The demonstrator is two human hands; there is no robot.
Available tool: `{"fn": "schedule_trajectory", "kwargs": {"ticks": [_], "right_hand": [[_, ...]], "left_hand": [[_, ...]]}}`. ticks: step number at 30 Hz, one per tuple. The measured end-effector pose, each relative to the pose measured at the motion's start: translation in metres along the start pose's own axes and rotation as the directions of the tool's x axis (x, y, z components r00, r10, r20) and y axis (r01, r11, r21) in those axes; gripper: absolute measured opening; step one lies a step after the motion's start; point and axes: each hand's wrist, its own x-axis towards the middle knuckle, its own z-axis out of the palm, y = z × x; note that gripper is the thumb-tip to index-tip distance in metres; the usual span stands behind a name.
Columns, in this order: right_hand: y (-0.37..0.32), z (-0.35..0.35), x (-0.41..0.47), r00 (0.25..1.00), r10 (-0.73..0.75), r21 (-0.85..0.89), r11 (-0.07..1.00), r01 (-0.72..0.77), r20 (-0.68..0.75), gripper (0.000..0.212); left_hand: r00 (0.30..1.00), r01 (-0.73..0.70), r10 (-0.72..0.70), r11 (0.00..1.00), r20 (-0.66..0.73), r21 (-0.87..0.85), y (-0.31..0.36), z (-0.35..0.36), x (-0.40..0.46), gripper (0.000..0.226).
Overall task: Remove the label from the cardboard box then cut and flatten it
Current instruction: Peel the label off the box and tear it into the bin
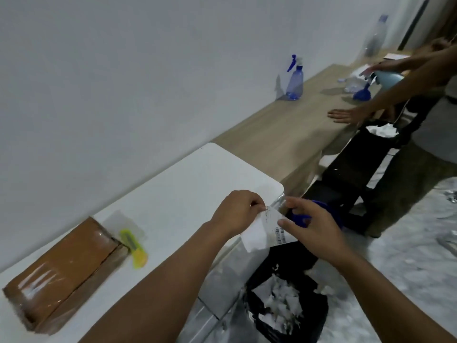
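Both forearms are reaching forward past the edge of the white worktop (173,194), meeting above a black bin (284,315) holding torn white paper scraps. The left hand (235,214) is pinching the top edge of the label (264,231) with curled fingers, knuckles facing up. The right hand (311,224) is gripping the label's right side between thumb and fingertips, with the fingers bent. The label, white with a barcode, is hanging between the two hands, off the worktop and over the bin. The cardboard box (61,276) is lying closed on the worktop at far left, its top glossy with tape, and a yellow cutter (133,248) is resting just beside its right end.
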Motion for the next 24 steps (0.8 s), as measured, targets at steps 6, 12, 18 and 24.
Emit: {"fn": "schedule_trajectory", "kwargs": {"ticks": [6, 12, 18, 24], "right_hand": [[0.03, -0.023, 0.019, 0.998, -0.056, -0.39, 0.919, 0.063, 0.029, 0.015], [0.049, -0.029, 0.009, 0.968, -0.248, -0.45, 0.869, 0.206, -0.035, 0.007], [0.06, -0.051, -0.013, 0.974, -0.18, -0.067, 0.983, 0.172, -0.138, 0.008], [0.079, -0.069, -0.027, 0.945, 0.162, 0.247, 0.965, -0.09, -0.286, 0.004]], "left_hand": [[0.992, -0.061, 0.06, 0.998, 0.108, 0.004, 0.038, 0.057, 0.022, 0.019], [0.995, 0.016, -0.01, 0.998, 0.101, -0.059, 0.036, 0.079, 0.045, 0.018], [0.982, 0.182, -0.187, 0.974, -0.027, -0.134, 0.0, 0.07, 0.06, 0.016], [0.967, 0.235, -0.243, 0.967, -0.077, -0.099, -0.011, 0.074, 0.065, 0.017]]}}
